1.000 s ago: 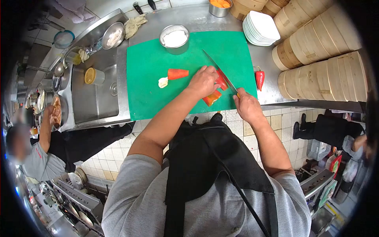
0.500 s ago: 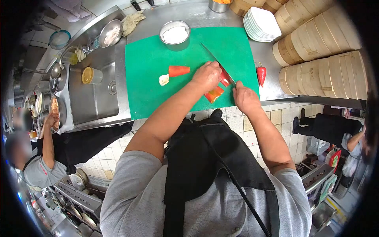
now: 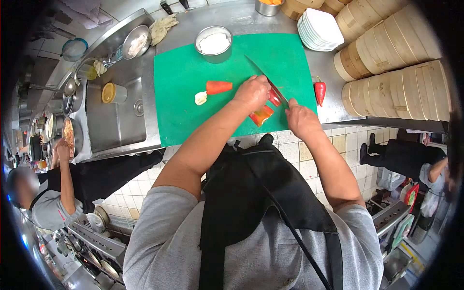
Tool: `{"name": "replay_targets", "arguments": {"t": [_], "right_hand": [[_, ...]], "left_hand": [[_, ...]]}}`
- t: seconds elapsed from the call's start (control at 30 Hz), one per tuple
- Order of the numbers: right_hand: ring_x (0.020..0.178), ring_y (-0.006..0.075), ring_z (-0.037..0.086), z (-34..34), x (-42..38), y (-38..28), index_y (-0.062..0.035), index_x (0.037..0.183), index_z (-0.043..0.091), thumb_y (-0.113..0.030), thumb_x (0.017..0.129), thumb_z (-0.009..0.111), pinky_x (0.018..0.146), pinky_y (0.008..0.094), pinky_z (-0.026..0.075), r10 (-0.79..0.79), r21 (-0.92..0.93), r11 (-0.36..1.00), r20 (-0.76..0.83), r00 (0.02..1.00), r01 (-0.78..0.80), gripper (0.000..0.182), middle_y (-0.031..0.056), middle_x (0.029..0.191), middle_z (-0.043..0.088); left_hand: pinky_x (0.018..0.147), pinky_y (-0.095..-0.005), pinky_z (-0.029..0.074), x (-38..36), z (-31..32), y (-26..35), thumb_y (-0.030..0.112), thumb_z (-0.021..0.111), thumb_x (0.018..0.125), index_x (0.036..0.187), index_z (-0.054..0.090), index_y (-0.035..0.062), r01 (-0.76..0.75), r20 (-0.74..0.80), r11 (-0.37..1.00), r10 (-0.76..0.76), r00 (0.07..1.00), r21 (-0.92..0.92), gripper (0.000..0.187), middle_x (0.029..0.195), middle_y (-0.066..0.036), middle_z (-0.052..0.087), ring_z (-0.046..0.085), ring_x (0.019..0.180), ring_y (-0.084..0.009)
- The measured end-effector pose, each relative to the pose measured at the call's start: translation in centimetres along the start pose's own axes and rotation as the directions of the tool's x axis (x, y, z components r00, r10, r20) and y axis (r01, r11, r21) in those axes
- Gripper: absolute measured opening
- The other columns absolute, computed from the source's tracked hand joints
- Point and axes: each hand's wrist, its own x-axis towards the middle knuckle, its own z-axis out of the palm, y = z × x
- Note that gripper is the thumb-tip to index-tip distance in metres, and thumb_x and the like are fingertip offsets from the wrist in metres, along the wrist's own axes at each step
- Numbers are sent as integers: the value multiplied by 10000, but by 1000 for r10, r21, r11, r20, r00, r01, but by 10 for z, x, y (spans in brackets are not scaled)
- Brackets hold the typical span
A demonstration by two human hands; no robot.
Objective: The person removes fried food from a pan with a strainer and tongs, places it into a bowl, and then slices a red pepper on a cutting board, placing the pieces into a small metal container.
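Observation:
My right hand is wrapped round the handle of a kitchen knife, whose long blade points away to the upper left over the green cutting board. Against the blade's left side, my left hand has its fingers bent down on a piece of red pepper, partly hidden by hand and blade. Just below that hand lies a pepper piece with its orange-red inner side up. To the left are another red pepper piece and a pale pepper core.
A metal pot with white contents stands on the board's far edge. At right are a whole red pepper, stacked white plates and bamboo steamers. A sink adjoins the left side. Co-workers stand at far left and right.
My hands and the knife have barely moved. At the left, the co-worker's hands have shifted slightly over the tray of food.

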Motion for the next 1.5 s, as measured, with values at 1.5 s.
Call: {"name": "replay_targets", "arguments": {"t": [1.5], "right_hand": [[901, 425, 663, 16, -7, -12, -5, 1005, 480, -212, 974, 487, 783, 518, 518, 46, -25, 999, 12, 999, -46, 209, 253, 893, 679]], "left_hand": [[875, -426, 509, -6, 2, -5, 110, 674, 794, 781, 712, 59, -6, -37, 1000, 6, 999, -21, 65, 867, -109, 653, 635, 882, -302]]}}
